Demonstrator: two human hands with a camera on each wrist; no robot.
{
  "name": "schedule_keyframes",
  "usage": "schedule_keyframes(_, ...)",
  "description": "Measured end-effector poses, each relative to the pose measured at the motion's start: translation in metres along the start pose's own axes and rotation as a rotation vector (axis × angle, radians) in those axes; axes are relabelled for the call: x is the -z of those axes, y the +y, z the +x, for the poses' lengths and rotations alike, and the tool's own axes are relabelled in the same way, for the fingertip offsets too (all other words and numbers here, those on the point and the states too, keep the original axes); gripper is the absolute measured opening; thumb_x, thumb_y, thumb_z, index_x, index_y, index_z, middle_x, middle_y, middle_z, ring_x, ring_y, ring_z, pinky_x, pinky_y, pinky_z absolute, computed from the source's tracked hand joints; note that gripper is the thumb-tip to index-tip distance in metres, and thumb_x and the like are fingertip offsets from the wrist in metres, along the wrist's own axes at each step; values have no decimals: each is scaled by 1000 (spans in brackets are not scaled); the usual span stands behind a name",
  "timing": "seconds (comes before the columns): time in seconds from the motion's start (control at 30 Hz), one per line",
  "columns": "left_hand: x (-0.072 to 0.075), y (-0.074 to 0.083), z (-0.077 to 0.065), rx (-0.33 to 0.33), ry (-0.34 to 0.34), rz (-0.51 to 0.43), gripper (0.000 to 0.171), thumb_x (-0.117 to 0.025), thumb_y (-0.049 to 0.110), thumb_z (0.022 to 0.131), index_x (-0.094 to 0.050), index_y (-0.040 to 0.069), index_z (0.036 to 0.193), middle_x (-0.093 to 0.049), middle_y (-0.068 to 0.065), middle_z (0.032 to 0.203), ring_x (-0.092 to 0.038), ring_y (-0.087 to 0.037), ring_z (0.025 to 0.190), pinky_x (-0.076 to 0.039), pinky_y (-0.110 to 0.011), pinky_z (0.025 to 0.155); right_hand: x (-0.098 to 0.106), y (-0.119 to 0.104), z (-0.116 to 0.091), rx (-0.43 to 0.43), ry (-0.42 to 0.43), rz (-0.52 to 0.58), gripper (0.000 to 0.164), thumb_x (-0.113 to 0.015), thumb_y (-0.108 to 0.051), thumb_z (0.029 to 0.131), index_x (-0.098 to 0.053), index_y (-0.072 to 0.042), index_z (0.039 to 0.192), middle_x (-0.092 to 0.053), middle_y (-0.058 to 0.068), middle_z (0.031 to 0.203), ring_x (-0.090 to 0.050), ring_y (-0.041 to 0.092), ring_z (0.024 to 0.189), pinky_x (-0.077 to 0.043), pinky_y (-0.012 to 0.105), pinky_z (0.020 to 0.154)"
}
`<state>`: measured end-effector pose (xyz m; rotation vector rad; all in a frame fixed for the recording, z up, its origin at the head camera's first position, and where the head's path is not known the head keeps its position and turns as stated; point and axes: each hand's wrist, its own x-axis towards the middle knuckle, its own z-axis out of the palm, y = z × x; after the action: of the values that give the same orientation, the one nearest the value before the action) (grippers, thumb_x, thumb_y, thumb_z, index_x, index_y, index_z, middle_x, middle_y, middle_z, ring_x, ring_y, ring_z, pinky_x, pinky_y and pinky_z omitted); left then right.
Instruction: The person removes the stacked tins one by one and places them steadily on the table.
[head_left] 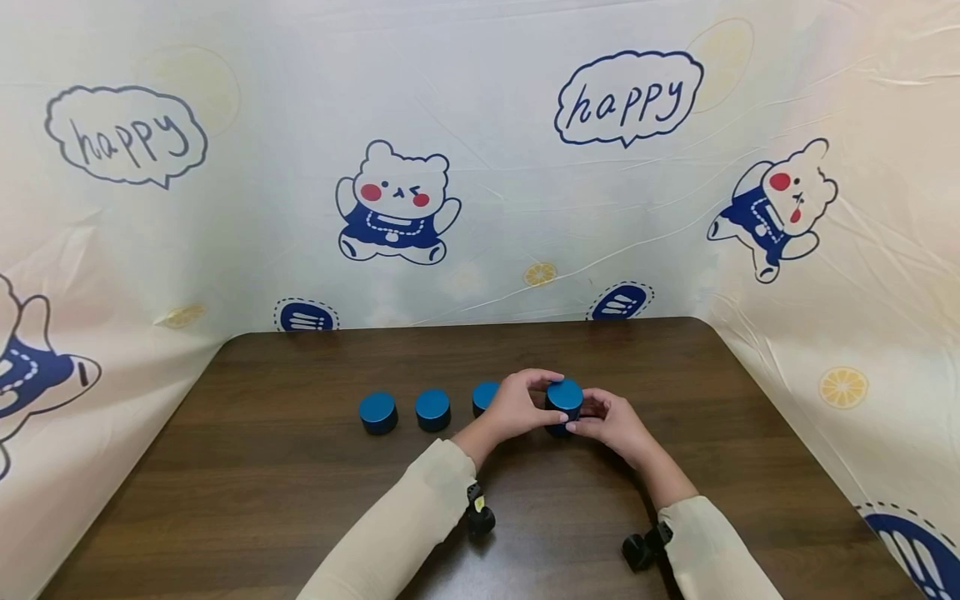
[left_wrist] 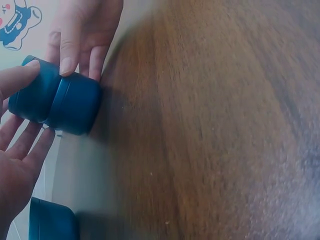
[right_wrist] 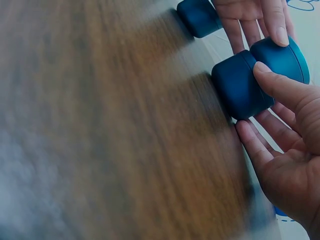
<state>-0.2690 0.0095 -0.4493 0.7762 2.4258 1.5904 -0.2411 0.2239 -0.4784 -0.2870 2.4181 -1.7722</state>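
Note:
Two round blue tins are stacked, the upper blue tin [head_left: 564,393] sitting on the lower blue tin [right_wrist: 236,86], whose base is on the table. From the left side, my left hand [head_left: 513,407] grips the upper tin between thumb and fingers. On the other side, my right hand [head_left: 618,428] holds the lower tin, with its thumb tip by the joint between the two. Both wrist views show the tins touching along that joint. Partly behind my left hand stands another blue tin [head_left: 484,397].
Further left on the brown wooden table [head_left: 247,467] stand a blue tin [head_left: 432,410] and an outermost blue tin [head_left: 378,413], in a row with the others. Behind and beside the table hangs a printed cloth [head_left: 510,208]. Each wrist wears a small black camera.

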Motion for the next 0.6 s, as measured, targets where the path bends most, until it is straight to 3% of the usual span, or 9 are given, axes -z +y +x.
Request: schedule_keyframes(0.6,7,-1,-6,43,28,-36,48,-83,14,78,-66,13,124,-62,-3,123,-64,-19,105,-55,-30,87,-1,-2,-2,-16,9,-31,49,-79,-15,83,-58,0,126,-64,15,119,-62,29,107,-54,35,89)
